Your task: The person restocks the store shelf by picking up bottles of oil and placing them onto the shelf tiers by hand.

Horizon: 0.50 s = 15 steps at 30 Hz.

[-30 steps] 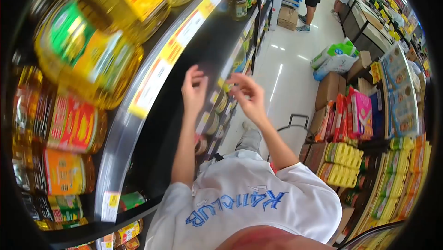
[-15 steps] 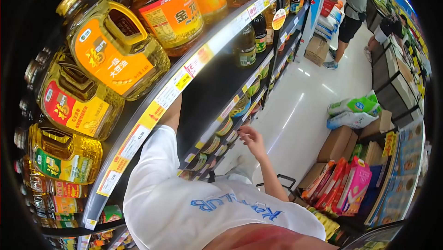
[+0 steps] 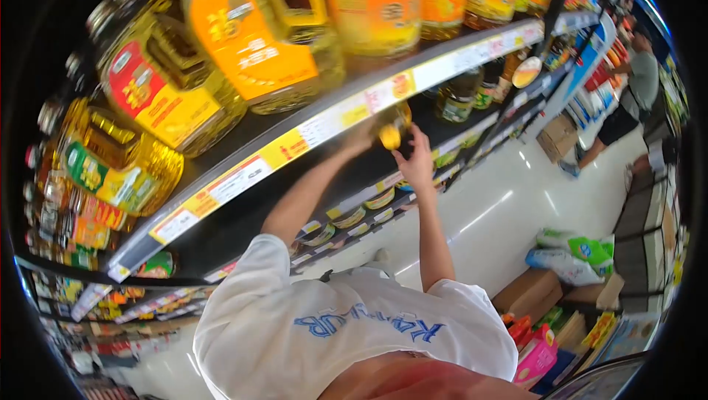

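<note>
A small bottle with a yellow cap (image 3: pixel 391 136) is tilted, its cap pointing down toward me, just below the front edge of the upper shelf (image 3: pixel 310 130). My right hand (image 3: pixel 418 162) has its thumb and fingers closed around the bottle's right side near the cap. On the left of the bottle is my left hand (image 3: pixel 360 140), close against it and blurred; its fingers cannot be made out. Dark bottles (image 3: pixel 459 97) stand in the lower compartment to the right of my hands.
Large oil jugs (image 3: pixel 258 38) line the upper shelf above my hands. Jars (image 3: pixel 348 217) sit on a lower shelf. Across the aisle floor (image 3: pixel 472 212) are bags (image 3: pixel 571 254) and a cardboard box (image 3: pixel 529 293). Another person (image 3: pixel 640 90) stands at the upper right.
The view has turned toward the shelf. My left hand, hidden behind the shelf edge half a second ago, now shows beside a bottle. My right hand has moved up from the aisle to that bottle.
</note>
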Each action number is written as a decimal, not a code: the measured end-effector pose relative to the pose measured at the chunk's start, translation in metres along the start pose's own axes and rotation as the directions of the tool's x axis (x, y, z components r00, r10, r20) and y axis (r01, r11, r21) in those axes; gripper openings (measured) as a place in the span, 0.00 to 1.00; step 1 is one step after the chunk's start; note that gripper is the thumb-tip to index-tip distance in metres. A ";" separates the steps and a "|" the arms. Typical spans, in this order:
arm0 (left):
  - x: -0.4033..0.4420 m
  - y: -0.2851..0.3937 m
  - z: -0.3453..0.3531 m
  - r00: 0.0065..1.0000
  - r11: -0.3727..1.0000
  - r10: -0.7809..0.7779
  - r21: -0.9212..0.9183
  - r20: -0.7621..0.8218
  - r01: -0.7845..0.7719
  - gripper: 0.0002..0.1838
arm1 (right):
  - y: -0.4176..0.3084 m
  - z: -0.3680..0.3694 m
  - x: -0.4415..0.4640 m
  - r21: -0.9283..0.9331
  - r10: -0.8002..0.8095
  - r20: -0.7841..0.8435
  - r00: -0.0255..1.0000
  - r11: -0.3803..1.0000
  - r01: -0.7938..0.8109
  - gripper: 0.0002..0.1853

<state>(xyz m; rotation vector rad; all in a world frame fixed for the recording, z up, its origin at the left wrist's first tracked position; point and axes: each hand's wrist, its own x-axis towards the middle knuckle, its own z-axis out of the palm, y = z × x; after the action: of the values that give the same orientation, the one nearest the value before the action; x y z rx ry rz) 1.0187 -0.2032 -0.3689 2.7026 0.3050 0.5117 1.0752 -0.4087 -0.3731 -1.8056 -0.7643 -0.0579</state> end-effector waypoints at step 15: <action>-0.336 0.124 -0.246 0.982 0.955 0.094 0.295 -0.165 -0.041 0.42 | -0.127 0.101 -0.139 0.466 -0.702 0.435 0.564 0.712 0.526 0.21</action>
<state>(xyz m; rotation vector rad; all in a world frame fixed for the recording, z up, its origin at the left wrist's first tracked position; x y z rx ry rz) 0.6344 -0.3303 -0.2112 2.9647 0.3612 0.7876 0.8665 -0.3645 -0.3601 -1.1709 -1.7654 0.1558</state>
